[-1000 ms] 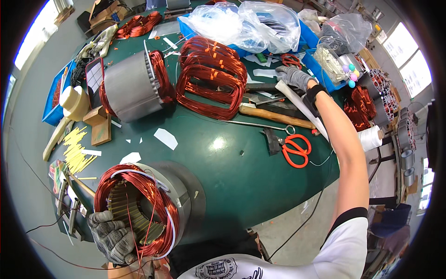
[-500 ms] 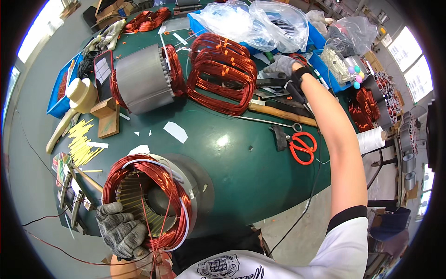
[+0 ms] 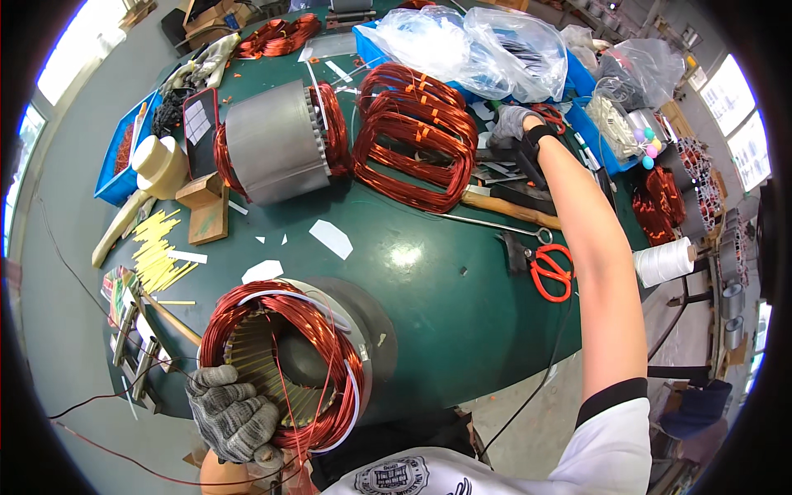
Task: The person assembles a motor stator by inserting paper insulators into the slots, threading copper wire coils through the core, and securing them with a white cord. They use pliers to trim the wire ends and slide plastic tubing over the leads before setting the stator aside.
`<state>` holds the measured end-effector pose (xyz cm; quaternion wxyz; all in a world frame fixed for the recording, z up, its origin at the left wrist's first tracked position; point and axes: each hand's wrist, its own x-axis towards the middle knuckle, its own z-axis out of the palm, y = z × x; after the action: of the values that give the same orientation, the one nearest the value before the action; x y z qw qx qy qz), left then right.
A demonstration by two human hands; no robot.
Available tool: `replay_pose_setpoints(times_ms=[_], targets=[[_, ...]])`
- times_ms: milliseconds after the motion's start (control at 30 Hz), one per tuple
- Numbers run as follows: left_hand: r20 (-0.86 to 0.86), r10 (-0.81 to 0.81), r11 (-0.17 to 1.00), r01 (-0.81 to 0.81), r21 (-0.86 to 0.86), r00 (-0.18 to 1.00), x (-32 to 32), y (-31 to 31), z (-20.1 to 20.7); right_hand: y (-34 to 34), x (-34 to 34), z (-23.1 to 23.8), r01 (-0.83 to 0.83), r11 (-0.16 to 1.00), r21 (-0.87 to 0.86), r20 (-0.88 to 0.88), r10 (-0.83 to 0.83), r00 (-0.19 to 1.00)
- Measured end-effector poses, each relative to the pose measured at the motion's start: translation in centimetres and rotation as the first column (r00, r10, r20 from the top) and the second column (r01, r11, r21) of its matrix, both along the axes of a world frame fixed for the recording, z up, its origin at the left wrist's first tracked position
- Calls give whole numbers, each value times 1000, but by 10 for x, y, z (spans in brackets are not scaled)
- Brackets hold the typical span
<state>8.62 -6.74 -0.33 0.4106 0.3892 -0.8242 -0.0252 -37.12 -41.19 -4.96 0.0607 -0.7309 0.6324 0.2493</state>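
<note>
My left hand point(image 3: 233, 415), in a grey knitted glove, is closed over the near left side of a ring of copper winding point(image 3: 221, 323). The winding stands out from the end of a motor stator point(image 3: 375, 338), with slot liners showing inside the bore. White sleeving runs round the ring, and loose copper leads hang across its opening. My right arm stretches to the far right. There my gloved right hand point(image 3: 511, 125) is down among the hand tools beside a stack of copper coils point(image 3: 417, 136); its fingers are too hidden to show a grip.
A second stator point(image 3: 276, 142) lies at the back left, against a wooden block point(image 3: 208, 210). Red-handled scissors point(image 3: 551, 272), a wooden-handled tool point(image 3: 511, 208) and a white thread spool point(image 3: 664, 261) lie right. Yellow strips point(image 3: 157, 250) lie left; a blue bin point(image 3: 606, 136) stands far right.
The whole view has shifted slightly, so the bench things sit farther right. My right hand has moved a little among the tools. My left hand keeps its place on the winding.
</note>
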Motion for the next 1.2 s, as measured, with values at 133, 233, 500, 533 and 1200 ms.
replay_pose_setpoints(times_ms=[133, 233, 500, 533, 1200], targets=[[-8, -14, 1000, 14, -5, 1000, -1, 0, 1, -2, -13, -8, 20, 1000, 25, 37, -20, 999], [-16, -25, 999, 25, -23, 1000, -3, 0, 2, -7, -15, -24, -27, 998, 49, 52, 25, 998], [57, -99, 979, 107, -175, 993, -4, -4, 9, 30, 20, -22, 109, 794, -598, 147, -26, 989], [44, -109, 977, 115, -182, 993, -5, -5, 10, 47, 24, -12, 123, 616, -778, 209, 68, 976], [38, 14, 973, -5, -230, 999, -20, 22, 4, 333, 122, -5, 33, 860, -510, 561, 303, 770]])
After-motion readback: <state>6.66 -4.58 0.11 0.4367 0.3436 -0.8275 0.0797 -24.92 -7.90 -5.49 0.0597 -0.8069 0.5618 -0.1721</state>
